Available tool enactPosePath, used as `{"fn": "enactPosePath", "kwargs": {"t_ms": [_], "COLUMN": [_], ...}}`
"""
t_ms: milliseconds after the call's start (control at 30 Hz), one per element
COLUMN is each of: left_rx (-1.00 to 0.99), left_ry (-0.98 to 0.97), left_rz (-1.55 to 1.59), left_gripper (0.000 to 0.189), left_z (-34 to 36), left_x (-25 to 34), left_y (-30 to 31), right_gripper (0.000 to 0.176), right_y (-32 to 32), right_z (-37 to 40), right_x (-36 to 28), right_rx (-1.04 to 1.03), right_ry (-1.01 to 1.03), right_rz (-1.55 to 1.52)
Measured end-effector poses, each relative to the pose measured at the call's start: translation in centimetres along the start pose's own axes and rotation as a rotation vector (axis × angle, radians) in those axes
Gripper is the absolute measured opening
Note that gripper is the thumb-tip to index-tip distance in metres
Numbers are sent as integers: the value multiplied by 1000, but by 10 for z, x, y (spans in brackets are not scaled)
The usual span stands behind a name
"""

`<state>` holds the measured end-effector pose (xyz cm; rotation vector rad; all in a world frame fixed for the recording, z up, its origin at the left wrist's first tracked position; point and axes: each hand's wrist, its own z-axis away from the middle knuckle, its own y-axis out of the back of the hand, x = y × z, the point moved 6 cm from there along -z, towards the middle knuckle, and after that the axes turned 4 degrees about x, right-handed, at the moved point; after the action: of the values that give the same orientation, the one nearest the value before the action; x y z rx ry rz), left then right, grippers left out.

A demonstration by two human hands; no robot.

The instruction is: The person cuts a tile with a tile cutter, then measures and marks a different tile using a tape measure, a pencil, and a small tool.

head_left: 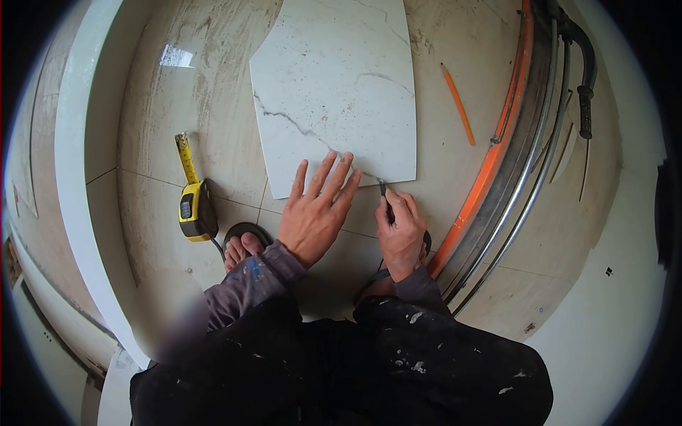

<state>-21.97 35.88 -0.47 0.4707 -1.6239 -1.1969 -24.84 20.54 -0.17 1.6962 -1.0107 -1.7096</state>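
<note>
A white tile [334, 92] with grey marbled veins lies flat on the floor in front of me, its upper left side cut at an angle. My left hand [316, 206] rests with fingers spread on the tile's near edge. At the tile's near right edge, my right hand [402, 231] is closed around a slim dark tool [384, 193]. The tool's tip touches or nearly touches that edge; its exact kind is mostly hidden by my fingers. Left of my left hand, a yellow and black tape measure [197, 213] stands with a short length of blade out.
An orange pencil [457, 104] lies right of the tile. Further right is a tile cutter with an orange rail [490, 163], metal bars [529, 170] and a black handle [585, 113]. A pale raised ledge [82, 142] borders the left. My sandalled feet [245, 245] flank the work.
</note>
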Motion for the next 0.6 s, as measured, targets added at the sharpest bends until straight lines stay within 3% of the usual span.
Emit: {"fn": "enactPosePath", "kwargs": {"t_ms": [167, 600], "left_rx": [-130, -142], "left_ry": [19, 32], "left_rz": [-141, -77], "left_gripper": [61, 66], "left_z": [7, 8], "left_x": [1, -1], "left_y": [-24, -24], "right_gripper": [19, 19], "right_y": [-2, -9], "right_z": [3, -2], "right_x": [0, 2], "right_rx": [11, 32], "right_ry": [0, -36], "right_rz": [11, -20]}}
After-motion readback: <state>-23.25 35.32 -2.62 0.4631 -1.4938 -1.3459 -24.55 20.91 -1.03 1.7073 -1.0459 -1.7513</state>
